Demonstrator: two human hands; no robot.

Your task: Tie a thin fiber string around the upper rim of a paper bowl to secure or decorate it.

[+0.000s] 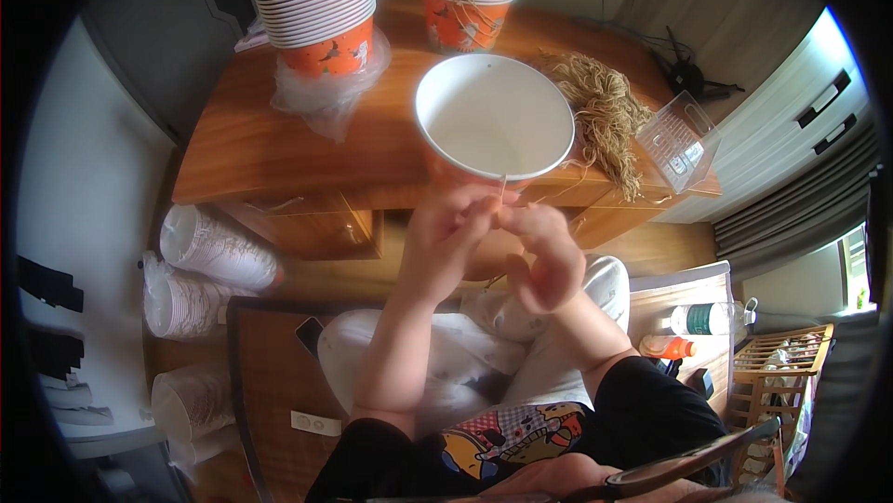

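Observation:
A large paper bucket [465, 121], white inside and orange outside, stands at the desk's front edge with its mouth tilted toward me. From its near rim a short thin string [504, 188] comes down to my fingertips. My left hand [445, 241] is closed, thumb and forefinger pinching at the string just below the rim. Meeting it there, my right hand [547, 247] has its fingers bent together around the same spot. The string's lower part is hidden by my fingers. Right of the bucket lies a tangled bundle of tan strings [605, 117].
A tall stack of buckets [316, 0] stands on plastic wrap at the desk's left. Several nested buckets [465, 14] with strings sit behind. A clear plastic basket [679, 140] is at the right edge. Bagged stacks of white buckets [209, 247] lie on the floor at left.

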